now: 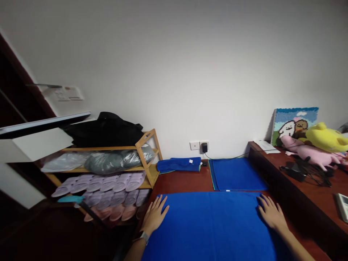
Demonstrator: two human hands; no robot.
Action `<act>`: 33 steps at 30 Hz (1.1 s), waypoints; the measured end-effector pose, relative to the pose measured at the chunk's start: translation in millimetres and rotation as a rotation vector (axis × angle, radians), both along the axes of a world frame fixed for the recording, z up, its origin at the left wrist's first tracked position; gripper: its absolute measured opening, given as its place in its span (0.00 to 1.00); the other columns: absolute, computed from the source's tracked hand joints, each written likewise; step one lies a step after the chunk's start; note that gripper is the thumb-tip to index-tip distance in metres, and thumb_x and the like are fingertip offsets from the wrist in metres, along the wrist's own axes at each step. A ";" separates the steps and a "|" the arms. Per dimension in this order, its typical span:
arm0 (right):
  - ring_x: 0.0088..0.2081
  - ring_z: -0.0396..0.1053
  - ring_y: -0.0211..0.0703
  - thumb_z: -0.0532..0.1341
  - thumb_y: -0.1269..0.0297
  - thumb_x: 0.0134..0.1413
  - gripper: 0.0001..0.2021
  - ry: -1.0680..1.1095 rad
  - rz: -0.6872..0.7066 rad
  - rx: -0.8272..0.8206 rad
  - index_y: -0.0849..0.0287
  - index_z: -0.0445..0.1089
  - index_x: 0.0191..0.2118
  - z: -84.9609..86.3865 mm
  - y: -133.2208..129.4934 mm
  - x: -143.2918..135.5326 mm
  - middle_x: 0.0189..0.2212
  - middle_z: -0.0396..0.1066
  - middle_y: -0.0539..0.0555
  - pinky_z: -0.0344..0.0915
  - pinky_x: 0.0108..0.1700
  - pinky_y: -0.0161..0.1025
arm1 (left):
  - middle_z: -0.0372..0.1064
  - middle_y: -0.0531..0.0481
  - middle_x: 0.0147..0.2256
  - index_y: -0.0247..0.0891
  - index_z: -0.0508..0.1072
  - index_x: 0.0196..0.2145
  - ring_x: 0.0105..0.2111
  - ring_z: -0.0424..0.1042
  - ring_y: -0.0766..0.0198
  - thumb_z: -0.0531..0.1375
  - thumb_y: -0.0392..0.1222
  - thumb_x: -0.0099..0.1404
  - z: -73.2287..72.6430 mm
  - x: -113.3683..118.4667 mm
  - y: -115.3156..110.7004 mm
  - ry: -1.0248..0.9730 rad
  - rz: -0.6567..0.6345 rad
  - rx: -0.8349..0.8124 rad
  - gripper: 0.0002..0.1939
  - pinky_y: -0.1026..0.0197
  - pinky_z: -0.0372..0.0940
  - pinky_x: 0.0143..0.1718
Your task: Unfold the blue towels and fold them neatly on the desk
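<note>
A large blue cloth (212,224) lies spread flat on the reddish-brown table (187,182). My left hand (156,214) rests at its far left corner, fingers spread, with a watch on the wrist. At the far right corner lies my right hand (272,213), its fingers apart and flat on the edge. Behind the spread cloth, a rolled blue cloth (178,165) sits against the wall at the left. A folded blue cloth (237,174) with a green edge lies flat to its right.
On the left stands a wooden rack (149,159) with slippers (108,183) and a black bag (106,130). A plug (204,147) sits in the wall socket. The higher desk (301,188) at right holds a pink plush (312,154), a yellow plush (326,137) and cables.
</note>
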State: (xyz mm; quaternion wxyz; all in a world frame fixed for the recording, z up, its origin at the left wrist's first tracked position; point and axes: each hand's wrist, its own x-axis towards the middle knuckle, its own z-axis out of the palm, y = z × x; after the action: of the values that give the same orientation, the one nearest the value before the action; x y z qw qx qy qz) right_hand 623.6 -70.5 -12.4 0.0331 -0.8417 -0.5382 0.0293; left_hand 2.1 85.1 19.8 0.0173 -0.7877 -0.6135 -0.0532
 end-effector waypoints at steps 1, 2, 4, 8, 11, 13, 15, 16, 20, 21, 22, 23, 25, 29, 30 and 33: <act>0.74 0.39 0.48 0.37 0.48 0.65 0.34 -0.016 0.014 0.006 0.49 0.50 0.73 1.9 2.4 -1.1 0.74 0.44 0.47 0.37 0.73 0.58 | 0.51 0.46 0.71 0.45 0.59 0.70 0.71 0.49 0.52 0.47 0.58 0.74 1.2 -2.0 1.9 -0.002 -0.001 0.002 0.32 0.44 0.47 0.70; 0.74 0.38 0.48 0.37 0.49 0.65 0.34 -0.020 0.027 0.007 0.50 0.49 0.73 3.1 5.2 -2.5 0.74 0.43 0.47 0.37 0.73 0.57 | 0.52 0.46 0.71 0.44 0.60 0.69 0.71 0.50 0.53 0.47 0.58 0.74 2.3 -3.9 4.4 -0.007 -0.002 0.003 0.31 0.44 0.48 0.70; 0.74 0.37 0.48 0.36 0.47 0.65 0.35 0.006 0.033 -0.016 0.52 0.45 0.74 2.5 10.5 -5.0 0.75 0.41 0.48 0.38 0.74 0.54 | 0.52 0.46 0.71 0.44 0.60 0.69 0.71 0.50 0.54 0.47 0.57 0.74 3.6 -7.3 9.0 -0.028 -0.011 0.007 0.31 0.46 0.48 0.70; 0.74 0.34 0.48 0.36 0.43 0.65 0.37 0.056 0.030 -0.048 0.53 0.41 0.75 -8.7 14.1 -5.0 0.75 0.39 0.47 0.38 0.74 0.53 | 0.50 0.49 0.72 0.45 0.58 0.70 0.71 0.50 0.56 0.46 0.56 0.75 1.9 -10.9 6.8 -0.051 -0.027 0.015 0.30 0.47 0.48 0.70; 0.74 0.34 0.48 0.35 0.42 0.64 0.38 0.058 0.037 -0.034 0.52 0.41 0.75 -17.2 12.3 -0.2 0.75 0.39 0.47 0.38 0.74 0.53 | 0.49 0.49 0.72 0.45 0.56 0.71 0.72 0.48 0.55 0.46 0.57 0.75 0.3 -12.0 -6.5 -0.041 -0.015 0.015 0.31 0.46 0.47 0.71; 0.74 0.36 0.49 0.36 0.41 0.63 0.39 0.055 0.046 -0.021 0.52 0.43 0.75 -21.3 11.5 3.0 0.75 0.40 0.47 0.39 0.74 0.54 | 0.48 0.49 0.72 0.45 0.55 0.71 0.72 0.47 0.55 0.45 0.57 0.76 1.2 -12.8 -15.4 -0.037 -0.012 0.010 0.31 0.45 0.46 0.71; 0.74 0.38 0.50 0.37 0.41 0.62 0.39 0.050 0.054 0.001 0.52 0.45 0.74 -25.1 11.4 5.5 0.75 0.42 0.48 0.40 0.73 0.55 | 0.48 0.49 0.72 0.46 0.55 0.71 0.72 0.47 0.55 0.45 0.57 0.76 3.8 -13.6 -20.2 -0.038 -0.016 -0.003 0.31 0.46 0.46 0.71; 0.74 0.39 0.50 0.37 0.41 0.62 0.39 0.049 0.056 0.012 0.52 0.46 0.74 -27.2 11.6 6.6 0.74 0.43 0.49 0.41 0.73 0.55 | 0.48 0.50 0.72 0.46 0.56 0.71 0.72 0.48 0.55 0.45 0.57 0.75 5.4 -13.9 -20.4 -0.039 -0.018 -0.009 0.31 0.46 0.47 0.71; 0.74 0.40 0.50 0.37 0.39 0.60 0.40 0.054 0.054 0.034 0.49 0.47 0.74 -36.7 12.1 12.8 0.74 0.44 0.47 0.43 0.73 0.57 | 0.50 0.51 0.72 0.49 0.58 0.70 0.71 0.49 0.54 0.46 0.57 0.75 9.9 -14.0 -12.5 -0.055 -0.006 -0.008 0.30 0.45 0.47 0.70; 0.74 0.40 0.50 0.37 0.38 0.59 0.40 0.052 0.052 0.033 0.48 0.46 0.74 -38.9 12.0 15.1 0.74 0.44 0.46 0.43 0.72 0.57 | 0.50 0.51 0.72 0.49 0.58 0.70 0.71 0.49 0.54 0.46 0.57 0.75 9.8 -13.8 -10.0 -0.063 0.001 -0.003 0.30 0.45 0.46 0.70; 0.74 0.39 0.50 0.36 0.38 0.59 0.41 0.044 0.048 0.026 0.47 0.46 0.74 -40.8 11.9 17.7 0.74 0.43 0.45 0.43 0.72 0.57 | 0.51 0.52 0.72 0.50 0.58 0.70 0.71 0.50 0.55 0.46 0.57 0.75 9.3 -13.6 -7.9 -0.072 0.006 -0.001 0.30 0.45 0.46 0.70; 0.74 0.38 0.51 0.37 0.37 0.58 0.41 0.034 0.045 0.017 0.46 0.46 0.74 -42.2 11.7 20.3 0.74 0.43 0.45 0.43 0.72 0.58 | 0.50 0.52 0.72 0.50 0.58 0.70 0.71 0.49 0.55 0.46 0.58 0.75 8.5 -13.5 -6.2 -0.079 0.010 0.001 0.30 0.46 0.45 0.71; 0.74 0.37 0.53 0.38 0.36 0.57 0.41 0.016 0.045 0.000 0.43 0.49 0.73 -42.8 11.2 24.5 0.74 0.43 0.44 0.43 0.72 0.58 | 0.49 0.52 0.72 0.50 0.57 0.70 0.72 0.48 0.56 0.45 0.58 0.75 7.5 -13.6 -3.6 -0.088 0.014 -0.010 0.30 0.46 0.43 0.71; 0.74 0.39 0.55 0.40 0.39 0.58 0.38 0.025 0.033 -0.005 0.42 0.50 0.73 -35.4 10.6 24.1 0.74 0.44 0.45 0.44 0.72 0.60 | 0.52 0.51 0.72 0.50 0.59 0.69 0.71 0.50 0.55 0.45 0.58 0.74 11.5 -13.1 3.6 -0.078 0.026 -0.061 0.30 0.46 0.45 0.70; 0.74 0.40 0.55 0.39 0.40 0.59 0.38 0.030 0.025 -0.007 0.42 0.49 0.73 -32.6 10.6 22.4 0.74 0.44 0.45 0.43 0.72 0.60 | 0.55 0.50 0.71 0.50 0.61 0.68 0.70 0.52 0.55 0.45 0.57 0.74 13.1 -12.1 5.9 -0.076 0.031 -0.062 0.29 0.46 0.47 0.69; 0.73 0.41 0.53 0.39 0.42 0.60 0.37 0.035 0.010 -0.002 0.43 0.48 0.73 -23.0 12.0 13.6 0.74 0.46 0.46 0.42 0.72 0.60 | 0.61 0.45 0.68 0.45 0.67 0.65 0.68 0.58 0.52 0.44 0.55 0.75 13.8 -5.7 10.7 -0.077 0.044 -0.024 0.28 0.45 0.49 0.68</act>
State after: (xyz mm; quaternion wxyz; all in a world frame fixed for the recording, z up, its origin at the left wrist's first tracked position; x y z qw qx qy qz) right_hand 637.1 -58.5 -35.4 0.0418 -0.8384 -0.5417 0.0447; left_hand -3.5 95.8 33.7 -0.0147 -0.7717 -0.6313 -0.0758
